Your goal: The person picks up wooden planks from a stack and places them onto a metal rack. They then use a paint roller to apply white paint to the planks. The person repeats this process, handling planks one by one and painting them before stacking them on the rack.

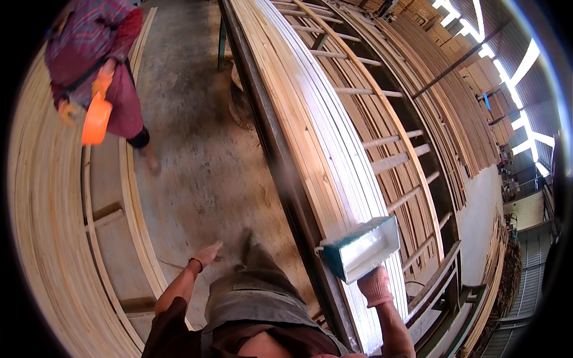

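Fingers of the right hand [376,289] grip a green box [365,247], tips hidden, above the near end of the bench [278,152]; its long axis crosses the boards [316,161], mouth upward. The left hand [206,254] has blurred fingers extended.

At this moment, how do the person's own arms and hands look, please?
The right hand wears a pinkish, knitted-looking glove. The left hand has a dark reddish band at its wrist; blur hides whether it is gloved. The left sleeve is dark maroon and leaves the left forearm uncovered; the right forearm is uncovered as well.
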`<move>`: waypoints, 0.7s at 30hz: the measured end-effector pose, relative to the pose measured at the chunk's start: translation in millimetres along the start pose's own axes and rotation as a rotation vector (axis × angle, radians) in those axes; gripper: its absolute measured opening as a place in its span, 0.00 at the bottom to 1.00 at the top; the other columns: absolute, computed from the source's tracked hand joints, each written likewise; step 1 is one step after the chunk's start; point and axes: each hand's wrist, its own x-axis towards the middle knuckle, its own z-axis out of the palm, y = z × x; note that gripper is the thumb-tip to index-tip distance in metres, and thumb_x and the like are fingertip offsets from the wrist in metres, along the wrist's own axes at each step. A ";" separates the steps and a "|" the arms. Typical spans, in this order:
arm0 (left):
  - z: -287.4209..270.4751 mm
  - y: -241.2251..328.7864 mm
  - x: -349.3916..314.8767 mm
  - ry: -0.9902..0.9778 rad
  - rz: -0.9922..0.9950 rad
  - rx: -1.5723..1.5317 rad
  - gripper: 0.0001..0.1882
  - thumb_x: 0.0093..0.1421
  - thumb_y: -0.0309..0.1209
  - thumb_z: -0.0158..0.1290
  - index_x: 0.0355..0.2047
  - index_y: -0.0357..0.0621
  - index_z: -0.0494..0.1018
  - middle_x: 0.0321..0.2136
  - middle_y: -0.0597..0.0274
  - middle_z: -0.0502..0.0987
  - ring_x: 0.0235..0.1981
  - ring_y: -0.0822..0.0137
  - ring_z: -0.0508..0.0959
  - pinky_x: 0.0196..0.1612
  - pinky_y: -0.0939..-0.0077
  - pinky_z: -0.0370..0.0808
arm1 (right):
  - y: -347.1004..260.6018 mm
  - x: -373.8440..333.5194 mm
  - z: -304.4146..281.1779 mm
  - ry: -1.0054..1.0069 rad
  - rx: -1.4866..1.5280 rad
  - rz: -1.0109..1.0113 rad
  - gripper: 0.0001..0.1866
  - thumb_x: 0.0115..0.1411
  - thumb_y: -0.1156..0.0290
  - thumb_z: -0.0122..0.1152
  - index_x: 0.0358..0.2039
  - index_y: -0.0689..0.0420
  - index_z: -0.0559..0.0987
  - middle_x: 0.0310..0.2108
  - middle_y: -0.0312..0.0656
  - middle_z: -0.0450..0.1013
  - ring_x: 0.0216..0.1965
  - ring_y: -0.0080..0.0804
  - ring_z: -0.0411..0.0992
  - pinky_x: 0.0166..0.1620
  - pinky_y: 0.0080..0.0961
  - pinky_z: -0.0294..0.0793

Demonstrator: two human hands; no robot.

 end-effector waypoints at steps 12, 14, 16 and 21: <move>-172.3 190.5 150.7 0.080 0.021 -0.379 0.26 0.70 0.48 0.51 0.57 0.41 0.75 0.48 0.50 0.80 0.46 0.57 0.81 0.49 0.63 0.79 | -48.8 435.5 -270.2 0.397 0.154 -0.103 0.16 0.66 0.67 0.50 0.37 0.60 0.85 0.35 0.52 0.82 0.38 0.43 0.83 0.40 0.37 0.85; -211.7 231.1 157.3 0.151 0.009 -0.307 0.30 0.69 0.52 0.52 0.55 0.35 0.74 0.45 0.48 0.81 0.41 0.57 0.82 0.44 0.64 0.80 | -65.4 504.3 -349.2 0.433 0.426 -0.096 0.16 0.67 0.69 0.48 0.40 0.61 0.84 0.38 0.56 0.81 0.40 0.48 0.82 0.43 0.42 0.83; -252.2 240.9 204.3 0.210 0.150 -0.390 0.35 0.67 0.56 0.52 0.55 0.31 0.73 0.38 0.48 0.83 0.36 0.58 0.83 0.41 0.65 0.80 | -86.3 564.8 -418.2 0.508 0.702 -0.031 0.14 0.65 0.68 0.53 0.40 0.61 0.84 0.39 0.58 0.81 0.42 0.51 0.81 0.41 0.45 0.82; -342.7 365.8 288.1 0.105 0.202 -0.318 0.36 0.67 0.56 0.54 0.56 0.31 0.73 0.41 0.47 0.83 0.36 0.60 0.82 0.40 0.68 0.80 | -127.5 710.6 -514.5 0.528 1.072 0.076 0.15 0.64 0.64 0.56 0.42 0.60 0.83 0.40 0.56 0.81 0.45 0.49 0.81 0.47 0.44 0.79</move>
